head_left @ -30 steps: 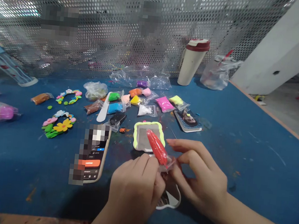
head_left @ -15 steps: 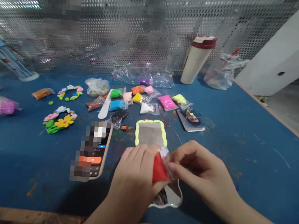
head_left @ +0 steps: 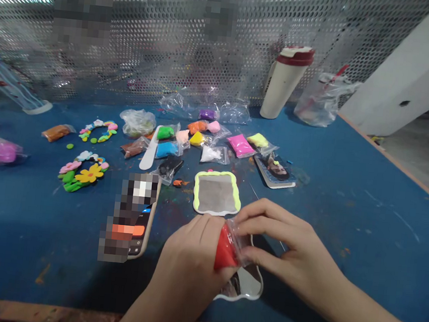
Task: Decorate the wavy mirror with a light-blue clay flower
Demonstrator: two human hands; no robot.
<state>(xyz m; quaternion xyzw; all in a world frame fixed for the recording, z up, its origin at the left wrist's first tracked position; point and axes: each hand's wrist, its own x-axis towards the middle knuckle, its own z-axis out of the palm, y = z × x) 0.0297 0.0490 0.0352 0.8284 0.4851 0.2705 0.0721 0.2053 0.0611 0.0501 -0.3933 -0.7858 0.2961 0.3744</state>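
My left hand [head_left: 192,252] is closed around a small clear bag of red clay [head_left: 227,248], held above the table. At the bag's open-looking clear end, my right hand [head_left: 283,238] pinches the plastic between thumb and fingers. Beneath both hands lies a white wavy-edged mirror [head_left: 252,283], partly covered by them. Just beyond is a second mirror [head_left: 217,194], its frame lined with pale yellow-green clay along the top and sides. The fingertips of my left hand are hidden behind the bag.
A phone [head_left: 142,225] lies left of my hands. Clay flower wreaths [head_left: 90,174] and several clay bags [head_left: 167,149] sit farther back, beside a white spatula [head_left: 149,154]. A decorated booklet-like item [head_left: 276,172], a tumbler [head_left: 286,84] and a plastic bag with a cup [head_left: 318,102] stand rightward.
My right hand's fingers have shifted their hold on the bag's clear end, and more of the red clay shows. My left hand has dropped slightly, uncovering the far mirror's lower edge.
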